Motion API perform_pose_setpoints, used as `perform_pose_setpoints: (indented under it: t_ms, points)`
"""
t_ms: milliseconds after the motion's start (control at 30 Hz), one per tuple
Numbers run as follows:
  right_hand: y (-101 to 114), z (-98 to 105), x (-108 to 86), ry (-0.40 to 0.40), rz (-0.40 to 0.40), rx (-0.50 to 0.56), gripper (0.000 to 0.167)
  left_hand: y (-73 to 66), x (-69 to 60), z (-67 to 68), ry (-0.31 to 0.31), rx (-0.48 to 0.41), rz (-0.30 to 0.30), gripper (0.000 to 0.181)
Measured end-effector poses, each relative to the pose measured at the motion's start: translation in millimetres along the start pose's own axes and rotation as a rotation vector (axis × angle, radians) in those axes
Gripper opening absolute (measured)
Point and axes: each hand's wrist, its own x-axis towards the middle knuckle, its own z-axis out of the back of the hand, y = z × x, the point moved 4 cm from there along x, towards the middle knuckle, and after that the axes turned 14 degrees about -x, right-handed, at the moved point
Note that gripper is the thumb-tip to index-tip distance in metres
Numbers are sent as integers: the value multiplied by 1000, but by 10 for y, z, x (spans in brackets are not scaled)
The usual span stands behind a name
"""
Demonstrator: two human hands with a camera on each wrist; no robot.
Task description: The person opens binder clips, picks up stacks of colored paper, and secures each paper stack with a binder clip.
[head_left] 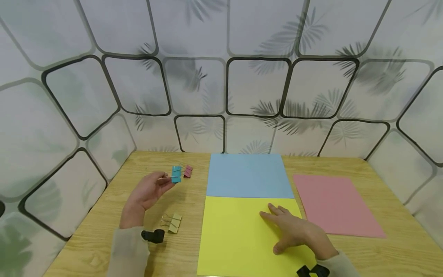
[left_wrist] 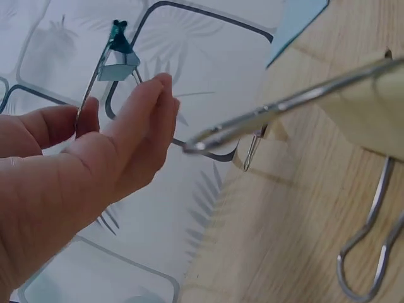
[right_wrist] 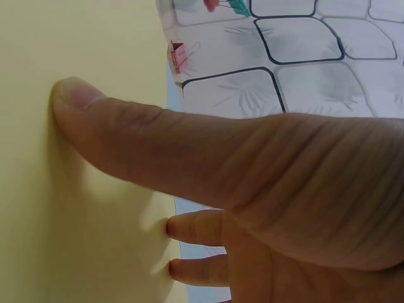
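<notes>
My left hand [head_left: 150, 192] pinches a blue binder clip [head_left: 176, 174] by its wire handles, thumb on one side and fingers on the other. In the left wrist view the clip [left_wrist: 120, 60] is off the table, its body pointing away from the palm. A pink binder clip [head_left: 188, 171] stands just beyond it, and a yellow binder clip [head_left: 174, 223] sits nearer me on the table. My right hand [head_left: 292, 231] rests with spread fingers on a yellow sheet [head_left: 228, 238]; in the right wrist view the thumb [right_wrist: 139, 132] and fingertips touch the paper.
A blue sheet [head_left: 249, 175] lies at the far edge of the yellow one. To the right, a pink sheet [head_left: 339, 206] lies on the wooden table [head_left: 394, 200]. Patterned panels [head_left: 256, 88] enclose the back and sides.
</notes>
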Motion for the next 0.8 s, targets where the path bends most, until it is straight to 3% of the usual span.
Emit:
perform_pose_setpoints:
  t_ms: [200,367,533,800]
  points:
    - [0,0,-4,-3,1,0,99,-12,-3,4,-31,36,27,25]
    - [-7,-6,-1,-4,6,-3,100,-5,-4,-48,23,8,51,35]
    - [-15,-8,4,-3,1,7,100,2,-2,-88,109,-63,61,32]
    - [-15,-11,-3,-5,7,5,100,-23,-24,-126,110,-140,52,32]
